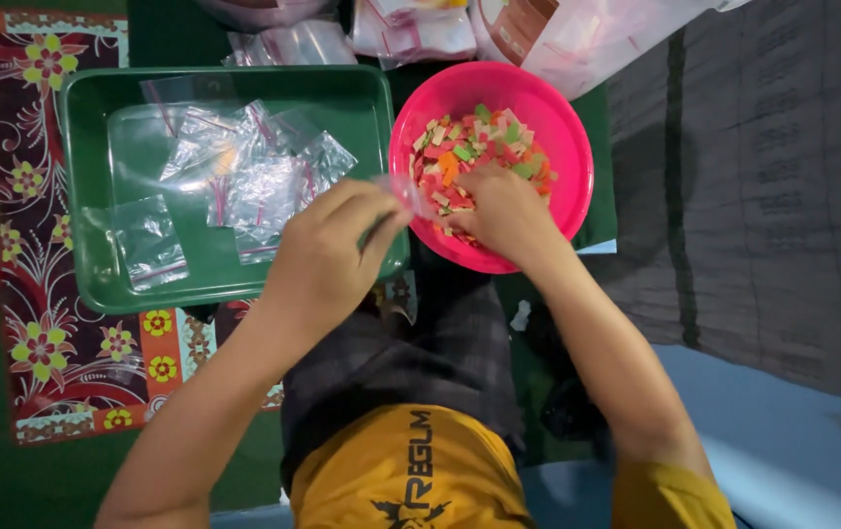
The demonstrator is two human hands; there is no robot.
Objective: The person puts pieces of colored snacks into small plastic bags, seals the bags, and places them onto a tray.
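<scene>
Small clear bag [403, 194]: pinched by left hand [327, 250] at pink bowl [491, 162] rim, mostly hidden.
Right hand [501, 208]: inside bowl, closed over coloured pieces [474, 147]; fingertips hidden.
Green tray [82, 186]: holds more clear bags [244, 176], just left.
Top bags: cut off.

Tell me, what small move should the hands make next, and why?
Probably lift a pinch of coloured pieces into the small clear bag: the right hand rests in the pink bowl, and the left hand holds the bag beside it.
</scene>
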